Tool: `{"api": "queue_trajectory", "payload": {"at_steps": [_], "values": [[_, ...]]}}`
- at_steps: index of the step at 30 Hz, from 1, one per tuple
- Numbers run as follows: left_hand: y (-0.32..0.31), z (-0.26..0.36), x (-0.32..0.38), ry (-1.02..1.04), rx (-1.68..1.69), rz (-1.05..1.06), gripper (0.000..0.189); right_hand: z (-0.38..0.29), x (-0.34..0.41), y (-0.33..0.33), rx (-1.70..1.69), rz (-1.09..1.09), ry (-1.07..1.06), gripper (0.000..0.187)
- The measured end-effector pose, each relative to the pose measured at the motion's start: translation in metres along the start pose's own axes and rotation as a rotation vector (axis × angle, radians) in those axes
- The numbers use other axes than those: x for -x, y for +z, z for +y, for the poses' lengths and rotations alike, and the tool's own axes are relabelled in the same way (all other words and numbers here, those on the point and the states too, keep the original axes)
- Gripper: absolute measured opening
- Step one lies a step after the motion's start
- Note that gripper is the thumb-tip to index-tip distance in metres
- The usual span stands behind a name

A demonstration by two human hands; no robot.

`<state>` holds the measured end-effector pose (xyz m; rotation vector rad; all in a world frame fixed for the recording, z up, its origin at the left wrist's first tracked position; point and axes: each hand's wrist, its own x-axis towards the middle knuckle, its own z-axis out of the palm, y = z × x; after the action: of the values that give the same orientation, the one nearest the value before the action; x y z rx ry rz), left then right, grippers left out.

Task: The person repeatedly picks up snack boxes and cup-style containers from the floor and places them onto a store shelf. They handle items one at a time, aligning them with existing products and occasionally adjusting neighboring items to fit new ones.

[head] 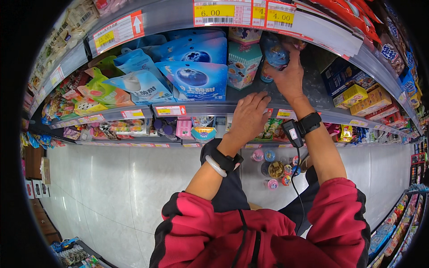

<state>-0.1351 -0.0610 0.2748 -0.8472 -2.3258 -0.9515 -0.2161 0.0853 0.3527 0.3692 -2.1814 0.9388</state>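
My right hand [290,75] reaches into a shop shelf, its fingers around a blue container with a shiny blue top [276,55]; its back part is hidden under the shelf above. My left hand [249,115] rests with its fingertips on the shelf's front edge [207,110], holding nothing. Left of the blue container stands a teal and white hexagonal box [244,65]. Further left, blue pouches with a blueberry picture [197,78] stand in an open display box. Each of my wrists bears a black strap; a cable runs from the right one.
Several small round tubs and a larger jar [276,169] stand on the tiled floor [100,187] between my legs. Yellow and orange boxes [370,100] sit at the shelf's right. The upper shelf's edge with price tags [214,12] overhangs my right hand. Packed sweets fill the lower shelf.
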Motion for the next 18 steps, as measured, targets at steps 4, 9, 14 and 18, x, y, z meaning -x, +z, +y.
{"api": "queue_trajectory", "payload": {"at_steps": [4, 9, 14, 18], "values": [[0.001, 0.0, 0.001, 0.003, -0.008, 0.016, 0.049, 0.0, 0.004, 0.003, -0.038, -0.002, 0.059, 0.073], [0.003, 0.0, 0.001, 0.015, -0.017, 0.03, 0.05, 0.005, 0.007, 0.005, -0.063, -0.008, 0.092, 0.074], [0.006, 0.003, -0.001, 0.019, -0.042, 0.025, 0.05, 0.004, 0.008, -0.001, -0.039, -0.064, 0.112, 0.074], [0.005, 0.002, -0.001, 0.029, -0.047, 0.006, 0.049, -0.003, 0.009, -0.018, 0.025, -0.158, 0.155, 0.085]]}}
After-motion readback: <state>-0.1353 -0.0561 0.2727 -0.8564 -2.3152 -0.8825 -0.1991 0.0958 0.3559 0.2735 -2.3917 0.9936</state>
